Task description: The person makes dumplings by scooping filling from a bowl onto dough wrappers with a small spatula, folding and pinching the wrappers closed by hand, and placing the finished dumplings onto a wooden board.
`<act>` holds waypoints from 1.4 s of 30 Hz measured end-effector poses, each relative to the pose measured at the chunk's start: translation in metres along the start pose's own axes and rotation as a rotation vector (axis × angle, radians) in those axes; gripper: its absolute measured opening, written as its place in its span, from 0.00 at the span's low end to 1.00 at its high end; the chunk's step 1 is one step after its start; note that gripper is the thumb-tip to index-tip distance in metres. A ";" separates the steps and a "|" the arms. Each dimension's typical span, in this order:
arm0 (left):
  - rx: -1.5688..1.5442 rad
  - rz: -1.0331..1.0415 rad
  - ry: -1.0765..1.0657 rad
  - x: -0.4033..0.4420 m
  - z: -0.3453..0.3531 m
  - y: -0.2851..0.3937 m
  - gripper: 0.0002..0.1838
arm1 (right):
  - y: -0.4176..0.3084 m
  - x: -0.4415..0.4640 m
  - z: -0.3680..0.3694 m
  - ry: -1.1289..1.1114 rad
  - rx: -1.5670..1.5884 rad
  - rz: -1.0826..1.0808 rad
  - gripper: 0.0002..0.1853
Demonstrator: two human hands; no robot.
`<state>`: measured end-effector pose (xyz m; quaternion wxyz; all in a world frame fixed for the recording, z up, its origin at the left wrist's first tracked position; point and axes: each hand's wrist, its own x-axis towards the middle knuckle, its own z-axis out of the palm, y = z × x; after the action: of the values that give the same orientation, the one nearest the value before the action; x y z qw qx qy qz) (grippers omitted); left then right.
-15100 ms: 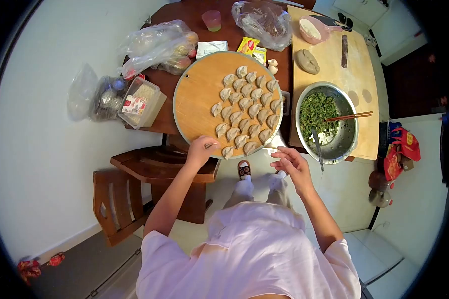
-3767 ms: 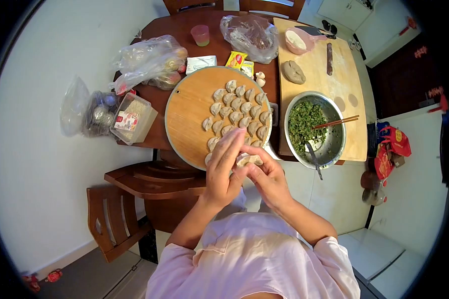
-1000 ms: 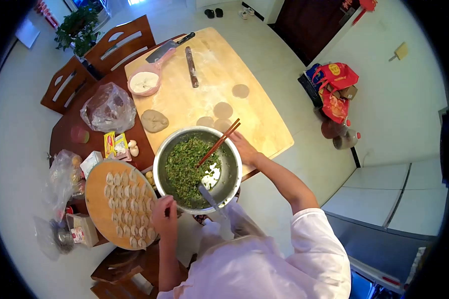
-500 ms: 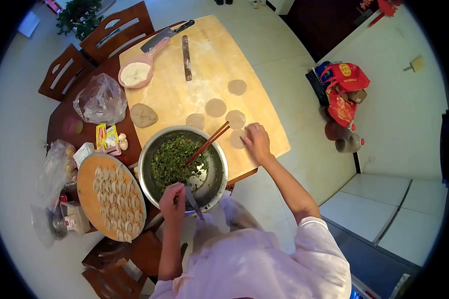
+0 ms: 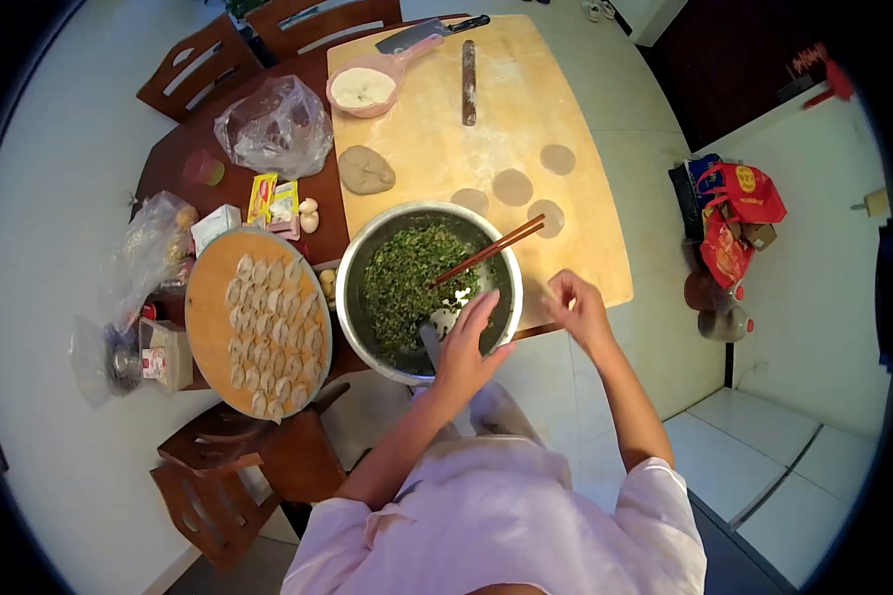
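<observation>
My left hand [image 5: 463, 357] hovers over the near rim of a steel bowl [image 5: 345, 315], its fingers apart and nothing in it. Chopped green filling [image 5: 402, 278] fills much of the bowl. A metal utensil [image 5: 430, 342] leans on the near rim beside my left hand, its lower part hidden. Wooden chopsticks [image 5: 501, 245] rest in the filling and stick out to the right. At the board's near edge, my right hand [image 5: 583, 315] has its fingers pinched, seemingly on a dumpling wrapper that barely shows. Several round dumpling wrappers [image 5: 512, 186] lie flat on the wooden board [image 5: 427, 144].
Left of the bowl is a round tray [image 5: 208, 327] with rows of folded dumplings. A dough lump [image 5: 367, 171], pink flour scoop [image 5: 365, 89], rolling pin [image 5: 468, 84] and cleaver [image 5: 417, 37] lie on the board. A plastic bag [image 5: 278, 127] sits on the table.
The view has shifted. My left hand has come away from the utensil's side and spread over the bowl. My right hand has drawn back, and the wrapper it touched is gone from the board.
</observation>
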<state>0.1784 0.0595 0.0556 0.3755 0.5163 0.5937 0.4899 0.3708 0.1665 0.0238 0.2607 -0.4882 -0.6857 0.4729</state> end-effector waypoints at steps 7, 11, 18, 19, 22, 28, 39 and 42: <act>-0.424 -0.486 -0.327 -0.042 -0.054 -0.037 0.18 | -0.099 -0.064 0.062 -0.118 0.050 -0.012 0.11; -0.489 -0.529 -0.112 -0.091 -0.106 -0.055 0.17 | -0.096 -0.105 0.104 -0.112 -0.532 -0.271 0.26; -0.775 -0.610 0.088 -0.121 -0.179 -0.066 0.22 | -0.083 -0.123 0.165 -0.193 -0.800 -0.116 0.19; -0.798 -0.602 0.090 -0.120 -0.184 -0.065 0.23 | -0.079 -0.119 0.170 -0.126 -0.824 -0.140 0.15; -0.902 -0.630 0.109 -0.121 -0.189 -0.063 0.23 | -0.080 -0.100 0.173 -0.057 -0.910 -0.153 0.12; -0.947 -0.677 0.116 -0.126 -0.186 -0.078 0.16 | -0.074 -0.106 0.161 -0.044 -0.862 -0.071 0.05; -0.851 -0.652 0.351 -0.118 -0.196 -0.080 0.15 | -0.066 -0.118 0.183 -0.018 -0.389 0.062 0.08; -0.805 -0.588 0.311 -0.114 -0.201 -0.080 0.12 | -0.050 -0.125 0.186 0.014 -0.097 0.090 0.08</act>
<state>-0.0115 -0.0907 0.0186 0.5734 0.0636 0.5270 0.6241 0.2456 -0.0250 0.0039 0.2202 -0.5338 -0.6833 0.4469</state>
